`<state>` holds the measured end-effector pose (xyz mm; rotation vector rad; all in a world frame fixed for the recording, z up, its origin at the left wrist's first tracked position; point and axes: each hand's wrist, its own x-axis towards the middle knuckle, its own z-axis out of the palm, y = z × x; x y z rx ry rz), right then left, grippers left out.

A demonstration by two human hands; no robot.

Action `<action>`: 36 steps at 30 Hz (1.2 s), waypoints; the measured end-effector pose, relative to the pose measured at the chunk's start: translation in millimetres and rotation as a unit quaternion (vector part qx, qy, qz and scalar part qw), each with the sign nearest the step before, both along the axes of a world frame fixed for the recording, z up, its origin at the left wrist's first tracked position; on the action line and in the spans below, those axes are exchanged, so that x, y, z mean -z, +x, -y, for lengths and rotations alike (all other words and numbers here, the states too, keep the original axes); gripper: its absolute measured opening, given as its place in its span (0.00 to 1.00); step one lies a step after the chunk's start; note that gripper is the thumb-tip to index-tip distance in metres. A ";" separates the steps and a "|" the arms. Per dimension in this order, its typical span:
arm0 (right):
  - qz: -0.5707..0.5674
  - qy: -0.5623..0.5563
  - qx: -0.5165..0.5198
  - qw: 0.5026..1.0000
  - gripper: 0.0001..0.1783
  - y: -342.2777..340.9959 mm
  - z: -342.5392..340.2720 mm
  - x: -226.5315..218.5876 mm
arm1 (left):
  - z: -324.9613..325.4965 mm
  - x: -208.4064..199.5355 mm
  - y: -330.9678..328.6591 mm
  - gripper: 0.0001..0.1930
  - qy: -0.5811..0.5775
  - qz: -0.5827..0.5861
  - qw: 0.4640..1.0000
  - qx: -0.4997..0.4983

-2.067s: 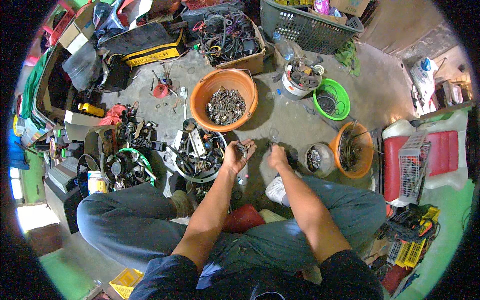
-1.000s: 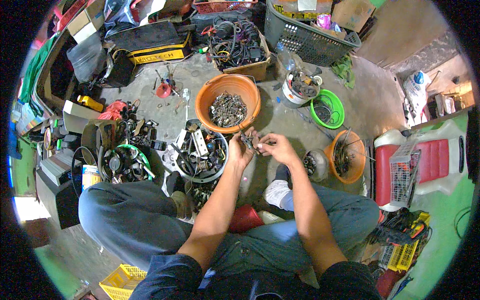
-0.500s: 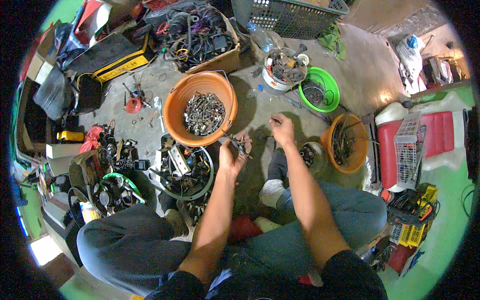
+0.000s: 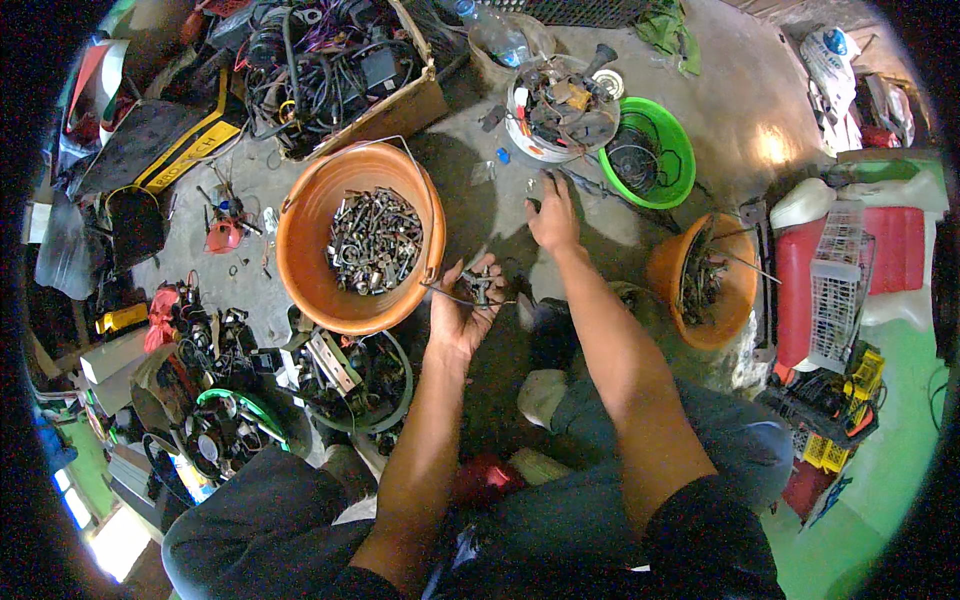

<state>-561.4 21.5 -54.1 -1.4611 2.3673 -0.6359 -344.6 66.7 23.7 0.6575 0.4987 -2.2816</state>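
Palm up and fingers curled, my left hand [image 4: 462,318] cradles several small metal bolts [image 4: 482,284] and a thin dark rod or wire. Just left of it stands an orange bucket [image 4: 300,290] with a heap of bolts and small metal fittings [image 4: 375,240] inside. My right hand [image 4: 555,222] stretches forward over the concrete floor, thumb and fingers apart, with nothing visible in it. Close ahead of its fingertips lies a small pale piece [image 4: 530,185]. The white bucket [image 4: 540,148] with mixed scrap parts stands beyond that hand.
A green basin [image 4: 685,165] holding dark wire is at the far right, with another orange bucket [image 4: 740,310] nearer. A cardboard box [image 4: 425,95] of cables sits far left. Below the bolt bucket is a round tub [image 4: 405,395] of metal parts. A red seat [image 4: 795,290] lines the right.
My right hand has reached farther forward and slightly left, its fingers spreading from a closer pinch. My left hand keeps the bolts. The whole view has shifted, with the bolt bucket now farther left.
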 end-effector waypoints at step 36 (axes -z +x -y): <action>0.292 -0.100 0.116 0.944 0.13 0.7 -27.4 -39.9 | -34.5 -60.0 15.4 0.28 -0.002 -0.020 1.000 -0.009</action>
